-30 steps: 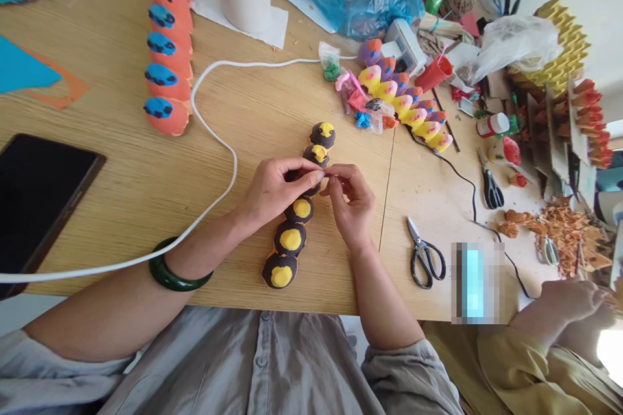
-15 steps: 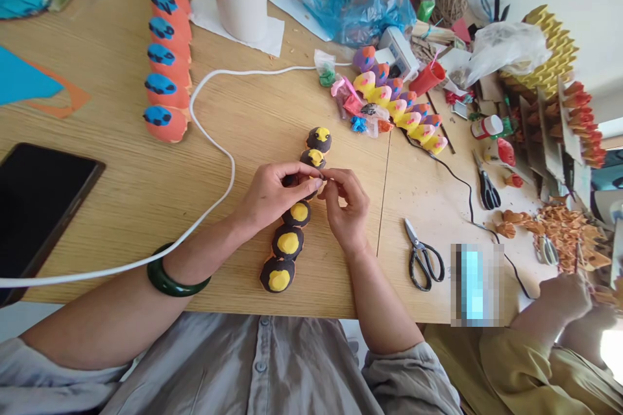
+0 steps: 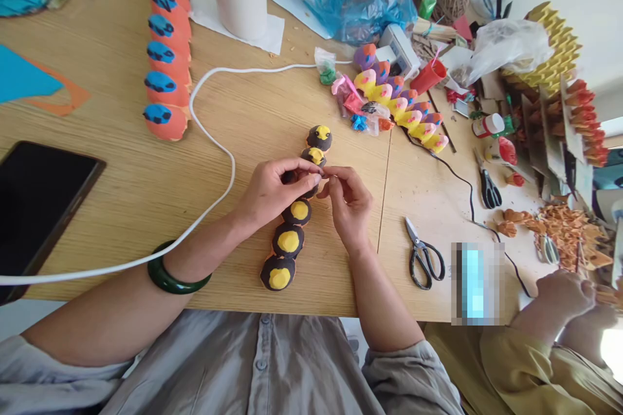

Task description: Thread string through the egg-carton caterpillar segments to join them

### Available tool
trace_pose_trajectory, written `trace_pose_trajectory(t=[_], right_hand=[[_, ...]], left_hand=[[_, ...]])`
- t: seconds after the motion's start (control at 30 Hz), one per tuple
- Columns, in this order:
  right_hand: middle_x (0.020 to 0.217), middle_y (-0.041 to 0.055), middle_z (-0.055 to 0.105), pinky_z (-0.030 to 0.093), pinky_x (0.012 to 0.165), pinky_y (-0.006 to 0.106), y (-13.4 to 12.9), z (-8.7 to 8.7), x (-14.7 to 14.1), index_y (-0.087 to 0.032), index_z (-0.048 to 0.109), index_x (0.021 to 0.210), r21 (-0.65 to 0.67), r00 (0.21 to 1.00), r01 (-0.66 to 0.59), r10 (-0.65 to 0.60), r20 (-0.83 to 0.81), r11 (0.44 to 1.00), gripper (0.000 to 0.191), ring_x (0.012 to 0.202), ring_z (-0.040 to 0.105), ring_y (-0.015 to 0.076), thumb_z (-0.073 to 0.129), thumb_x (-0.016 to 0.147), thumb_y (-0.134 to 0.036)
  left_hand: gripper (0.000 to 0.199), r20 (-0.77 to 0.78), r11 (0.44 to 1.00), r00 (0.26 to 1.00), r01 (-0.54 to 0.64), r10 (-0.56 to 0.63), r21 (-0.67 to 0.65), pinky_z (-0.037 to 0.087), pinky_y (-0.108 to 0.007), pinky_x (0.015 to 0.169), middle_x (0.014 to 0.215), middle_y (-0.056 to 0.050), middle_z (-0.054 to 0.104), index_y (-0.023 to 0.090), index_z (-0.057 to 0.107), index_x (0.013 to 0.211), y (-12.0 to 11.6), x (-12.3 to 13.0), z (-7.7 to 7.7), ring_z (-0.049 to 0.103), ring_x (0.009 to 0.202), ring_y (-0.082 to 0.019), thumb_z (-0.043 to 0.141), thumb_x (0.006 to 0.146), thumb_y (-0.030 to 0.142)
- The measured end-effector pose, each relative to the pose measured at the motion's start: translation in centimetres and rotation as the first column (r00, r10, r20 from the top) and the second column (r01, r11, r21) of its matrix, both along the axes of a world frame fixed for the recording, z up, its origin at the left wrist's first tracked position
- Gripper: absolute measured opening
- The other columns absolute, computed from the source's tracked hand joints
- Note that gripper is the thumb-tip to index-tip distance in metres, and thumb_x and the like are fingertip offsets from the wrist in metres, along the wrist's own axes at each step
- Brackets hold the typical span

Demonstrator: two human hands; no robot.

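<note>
A row of egg-carton cups (image 3: 287, 242), with dark tops and yellow patches, lies on the wooden table below my hands. The two farthest cups carry small dark dots on their yellow. Over the middle of the row, my left hand (image 3: 272, 191) has its thumb and forefinger pinched together. My right hand (image 3: 351, 204) is closed in a pinch just right of it, the fingertips of both hands almost meeting. Whatever sits between the fingertips looks tiny and dark, too small to name. Part of the middle cups is hidden by my left hand.
Scissors (image 3: 422, 256) lie to the right, and a white cable (image 3: 232, 172) curves across the left. Orange cups with blue tops (image 3: 168, 68) stand at the back left, near a tablet (image 3: 46, 201). Yellow-and-pink cups (image 3: 407, 118) sit back right. A co-worker's hands (image 3: 567, 295) are at far right.
My right hand has shifted slightly to the right, its fingertips drawing a little away from my left hand. My left hand stays almost where it was.
</note>
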State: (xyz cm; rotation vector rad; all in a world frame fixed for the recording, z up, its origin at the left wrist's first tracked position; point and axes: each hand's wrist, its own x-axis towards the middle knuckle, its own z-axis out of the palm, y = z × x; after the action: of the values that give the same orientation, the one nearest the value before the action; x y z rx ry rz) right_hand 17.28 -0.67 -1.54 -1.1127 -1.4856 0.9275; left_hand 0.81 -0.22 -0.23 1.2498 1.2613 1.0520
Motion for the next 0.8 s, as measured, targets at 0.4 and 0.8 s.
trace_pose_trajectory(t=[0.4, 0.8], right_hand=[[0.100, 0.0017, 0.071, 0.058, 0.064, 0.025, -0.03, -0.06, 0.02, -0.025, 0.072, 0.105, -0.005, 1.000, -0.010, 0.010, 0.010, 1.000, 0.017, 0.071, 0.065, 0.0083, 0.061, 0.101, -0.036], [0.095, 0.0003, 0.071, 0.061, 0.063, 0.025, 0.03, -0.16, -0.09, -0.026, 0.073, 0.101, -0.039, 0.999, -0.036, 0.035, -0.027, 0.999, 0.017, 0.069, 0.067, 0.0092, 0.064, 0.099, -0.040]], left_hand=[[0.032, 0.078, 0.999, 0.997, -0.027, 0.029, -0.018, 0.048, -0.022, 0.066, 0.078, -0.001, 0.073, 0.019, 0.081, 0.087, -0.12, 0.05, 0.33, 0.063, 0.074, -0.014, 0.070, 0.091, 0.049], [0.032, -0.006, 0.999, 0.999, -0.044, 0.044, -0.021, 0.045, -0.024, 0.060, 0.068, -0.001, 0.069, 0.020, 0.081, 0.080, 0.01, 0.08, 0.51, 0.059, 0.066, -0.015, 0.072, 0.087, 0.049]])
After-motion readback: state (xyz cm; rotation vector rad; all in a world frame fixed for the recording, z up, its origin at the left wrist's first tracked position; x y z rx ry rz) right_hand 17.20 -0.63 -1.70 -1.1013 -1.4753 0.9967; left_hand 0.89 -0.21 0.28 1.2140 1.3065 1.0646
